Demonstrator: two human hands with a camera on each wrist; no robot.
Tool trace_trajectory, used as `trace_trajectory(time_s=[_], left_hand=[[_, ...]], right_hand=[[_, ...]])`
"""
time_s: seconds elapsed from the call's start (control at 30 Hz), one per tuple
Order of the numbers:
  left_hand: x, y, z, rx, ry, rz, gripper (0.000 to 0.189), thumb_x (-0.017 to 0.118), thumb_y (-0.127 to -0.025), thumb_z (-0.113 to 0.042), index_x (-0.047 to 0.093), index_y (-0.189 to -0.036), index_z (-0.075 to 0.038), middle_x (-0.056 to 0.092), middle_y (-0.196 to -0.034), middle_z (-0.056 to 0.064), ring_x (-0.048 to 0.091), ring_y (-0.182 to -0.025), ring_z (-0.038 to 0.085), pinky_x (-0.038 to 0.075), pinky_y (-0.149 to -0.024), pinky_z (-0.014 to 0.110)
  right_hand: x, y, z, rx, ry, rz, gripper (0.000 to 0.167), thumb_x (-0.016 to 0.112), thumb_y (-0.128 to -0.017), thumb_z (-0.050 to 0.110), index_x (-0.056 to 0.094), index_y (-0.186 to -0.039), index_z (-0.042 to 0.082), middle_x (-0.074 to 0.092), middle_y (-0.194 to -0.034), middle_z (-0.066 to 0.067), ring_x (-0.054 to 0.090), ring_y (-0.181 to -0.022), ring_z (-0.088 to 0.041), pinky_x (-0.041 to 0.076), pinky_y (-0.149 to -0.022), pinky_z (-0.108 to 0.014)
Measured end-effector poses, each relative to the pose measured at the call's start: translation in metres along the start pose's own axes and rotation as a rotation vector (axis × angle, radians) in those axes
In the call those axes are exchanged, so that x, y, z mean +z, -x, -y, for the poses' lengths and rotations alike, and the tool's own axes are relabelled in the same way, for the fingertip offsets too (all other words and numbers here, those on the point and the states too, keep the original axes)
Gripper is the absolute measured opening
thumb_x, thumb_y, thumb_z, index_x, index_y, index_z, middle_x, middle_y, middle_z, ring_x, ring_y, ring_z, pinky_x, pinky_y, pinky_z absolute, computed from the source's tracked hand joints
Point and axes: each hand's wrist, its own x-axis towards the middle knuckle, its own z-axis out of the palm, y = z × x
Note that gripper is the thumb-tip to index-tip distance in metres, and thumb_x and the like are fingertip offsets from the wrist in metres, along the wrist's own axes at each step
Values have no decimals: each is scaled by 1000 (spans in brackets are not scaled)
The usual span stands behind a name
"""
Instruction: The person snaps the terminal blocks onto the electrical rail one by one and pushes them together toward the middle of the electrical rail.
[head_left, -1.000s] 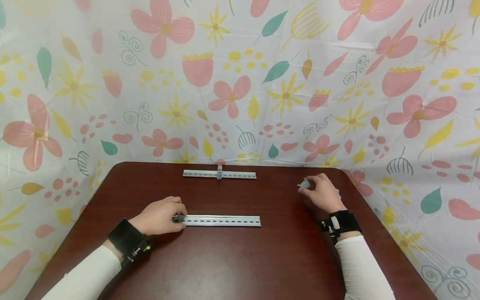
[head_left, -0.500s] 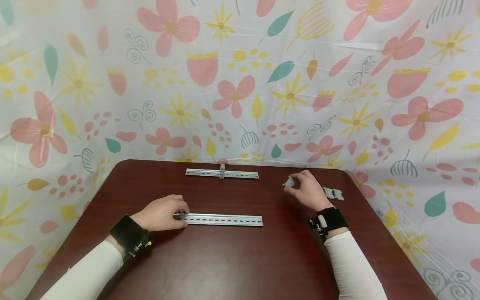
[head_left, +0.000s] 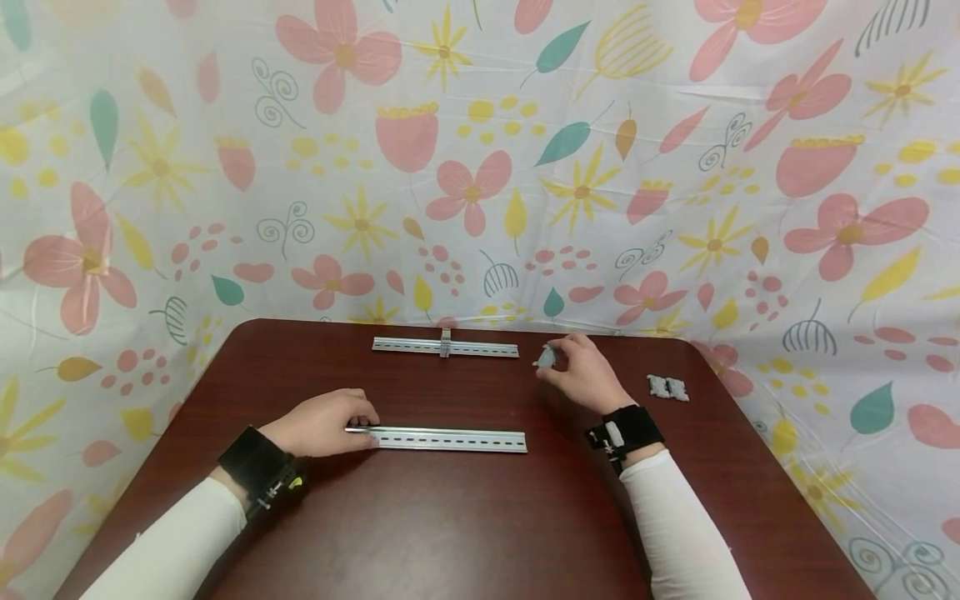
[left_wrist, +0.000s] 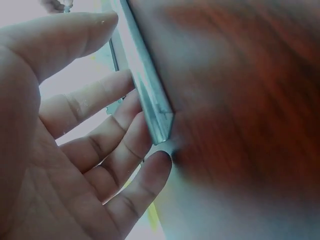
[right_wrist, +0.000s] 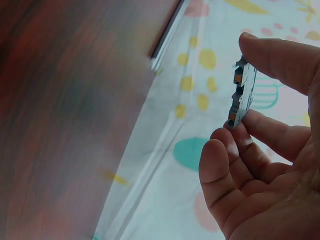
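Note:
My left hand [head_left: 324, 423] grips the left end of a slotted metal DIN rail [head_left: 450, 439] lying on the table. In the left wrist view, thumb and fingertips sit along the rail [left_wrist: 145, 80] near its end. My right hand [head_left: 587, 372] is raised at the right of the table and pinches a thin grey terminal block [head_left: 547, 357] between thumb and fingers. Small orange parts show on the narrow side of this terminal block [right_wrist: 242, 92] in the right wrist view. Its far face is hidden.
A second DIN rail [head_left: 483, 348] lies at the back of the table, with a clip-like grey block [head_left: 446, 342] across its middle. Two grey blocks [head_left: 667, 387] lie to the right of my right hand. A flowered cloth [head_left: 480, 167] hangs behind the brown table [head_left: 450, 533].
My right hand has moved left with the terminal block, away from the two grey blocks, which have come into view. My left hand stays at the rail's end.

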Motion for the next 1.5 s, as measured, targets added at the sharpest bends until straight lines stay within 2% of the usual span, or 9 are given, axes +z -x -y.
trace_trajectory(time_s=[0.2, 0.4, 0.6, 0.77, 0.83, 0.97, 1.07, 1.27, 1.5], left_hand=[[-6, -3, 3, -34, 44, -30, 17, 83, -102, -34, 83, -111, -20, 66, -97, -14, 61, -86, 7, 56, -77, 33], [-11, -14, 5, -97, 128, -112, 25, 80, -105, -31, 82, -121, -12, 75, -109, -7, 70, -98, 13, 59, -88, 41], [-17, -31, -3, -177, 278, -165, 30, 77, -107, -34, 82, -125, -11, 77, -113, -4, 69, -102, 17, 56, -92, 45], [-18, -44, -14, -185, 344, -198, 26, 77, -107, -32, 82, -123, -12, 76, -112, -3, 67, -100, 17, 53, -91, 43], [-17, -48, -18, -191, 388, -210, 23, 77, -107, -29, 83, -123, -12, 76, -111, -1, 69, -98, 22, 53, -89, 43], [-14, -53, -26, -208, 497, -207, 24, 75, -109, -28, 82, -124, -10, 76, -106, 10, 72, -95, 38, 52, -83, 43], [-11, -55, -32, -211, 543, -197, 26, 76, -109, -30, 82, -123, -9, 76, -102, 18, 71, -95, 43, 51, -81, 43], [-5, -59, -39, -204, 565, -187, 26, 75, -109, -31, 82, -121, -9, 75, -98, 17, 71, -93, 43, 49, -75, 39], [1, -63, -40, -200, 603, -167, 29, 73, -110, -32, 82, -122, -7, 76, -105, 20, 71, -91, 38, 50, -72, 37]], right_hand=[[7, -9, 22, -19, -31, 19, 60, 87, -99, 31, 67, -146, 0, 60, -133, -14, 59, -111, -31, 51, -92, -49], [17, -18, 41, -40, -56, 31, 62, 87, -100, 32, 65, -150, 2, 59, -142, -15, 61, -124, -35, 53, -100, -52], [24, -25, 62, -81, -74, 36, 63, 87, -100, 33, 65, -151, 3, 59, -131, -11, 58, -110, -32, 49, -90, -47], [29, -27, 78, -103, -87, 43, 60, 87, -100, 34, 67, -150, 6, 59, -132, -7, 60, -117, -31, 52, -92, -46], [32, -26, 85, -120, -86, 50, 61, 88, -99, 33, 67, -150, 6, 59, -131, -6, 62, -119, -31, 54, -92, -45], [40, -23, 96, -179, -69, 60, 60, 90, -98, 31, 68, -148, 5, 58, -125, -4, 63, -113, -25, 56, -89, -40], [46, -20, 104, -238, -51, 64, 60, 91, -97, 29, 69, -146, 4, 57, -121, -3, 60, -104, -19, 55, -84, -35], [55, -16, 117, -336, -40, 73, 60, 93, -95, 26, 70, -145, 3, 56, -121, -4, 58, -100, -21, 53, -81, -34], [65, -12, 127, -401, -16, 96, 57, 92, -96, 28, 70, -143, 4, 56, -120, -4, 52, -96, -16, 51, -79, -32]])
